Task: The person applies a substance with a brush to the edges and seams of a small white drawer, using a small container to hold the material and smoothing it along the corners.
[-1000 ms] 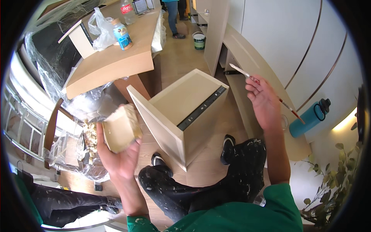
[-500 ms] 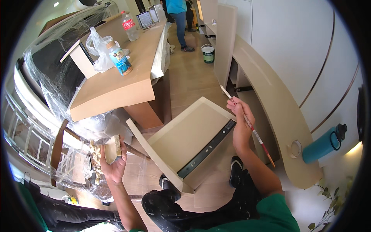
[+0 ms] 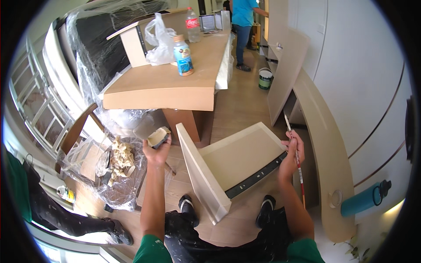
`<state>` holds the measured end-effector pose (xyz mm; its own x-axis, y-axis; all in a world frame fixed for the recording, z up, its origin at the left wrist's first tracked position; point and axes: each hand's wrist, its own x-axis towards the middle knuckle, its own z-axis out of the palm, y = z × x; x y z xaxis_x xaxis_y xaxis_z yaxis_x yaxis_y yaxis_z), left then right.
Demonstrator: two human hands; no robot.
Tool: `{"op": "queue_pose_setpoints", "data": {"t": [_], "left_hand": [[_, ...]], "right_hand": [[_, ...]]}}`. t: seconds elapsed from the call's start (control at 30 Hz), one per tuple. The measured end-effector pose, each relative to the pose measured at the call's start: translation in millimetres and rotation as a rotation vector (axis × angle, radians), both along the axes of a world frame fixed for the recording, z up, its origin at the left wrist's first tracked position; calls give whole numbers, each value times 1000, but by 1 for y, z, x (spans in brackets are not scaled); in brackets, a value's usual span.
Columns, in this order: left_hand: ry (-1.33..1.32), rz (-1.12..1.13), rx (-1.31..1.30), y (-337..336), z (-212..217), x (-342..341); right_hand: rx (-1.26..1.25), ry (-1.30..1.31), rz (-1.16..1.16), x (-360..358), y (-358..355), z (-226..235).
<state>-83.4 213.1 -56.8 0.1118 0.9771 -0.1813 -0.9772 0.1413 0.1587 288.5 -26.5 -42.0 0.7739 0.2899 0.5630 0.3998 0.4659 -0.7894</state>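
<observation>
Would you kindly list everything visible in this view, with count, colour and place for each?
Drawer box: one, beige, on the floor between the person's feet.
Long thin brush: one, pale handle with a red lower part, in the right hand.
Putty-smeared flat tool: one, cream and grey, in the left hand.
Desk: one, tan, centre back.
Bottles: two, on the desk.
Plastic bag: one, clear, on the desk.
Paint bucket: one, white and green, on the floor behind.
Flask: one, teal, at right.
Other people: one standing at the back, one in dark trousers at lower left.
Left hand: holds the tool.
Right hand: holds the brush.
</observation>
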Motion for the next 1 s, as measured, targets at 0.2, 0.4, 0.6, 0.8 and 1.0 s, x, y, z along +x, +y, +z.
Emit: {"op": "queue_pose_setpoints", "data": {"t": [0.2,0.4,0.6,0.8,1.0], "left_hand": [[-40,-99,-86,42,-66,-8],[-17,-233,-174,71,-100,14],[51,-359,-129,85,-103,28],[262,-495,-122,48,-53,82],[264,-536,-15,61,-83,70]], "right_hand": [[-38,19,40,-2,-3,2],[-70,11,-2,3,-5,-1],[-78,0,-19,-4,-6,2],[-96,-10,-44,7,-13,2],[-107,-28,11,-2,-8,6]]}}
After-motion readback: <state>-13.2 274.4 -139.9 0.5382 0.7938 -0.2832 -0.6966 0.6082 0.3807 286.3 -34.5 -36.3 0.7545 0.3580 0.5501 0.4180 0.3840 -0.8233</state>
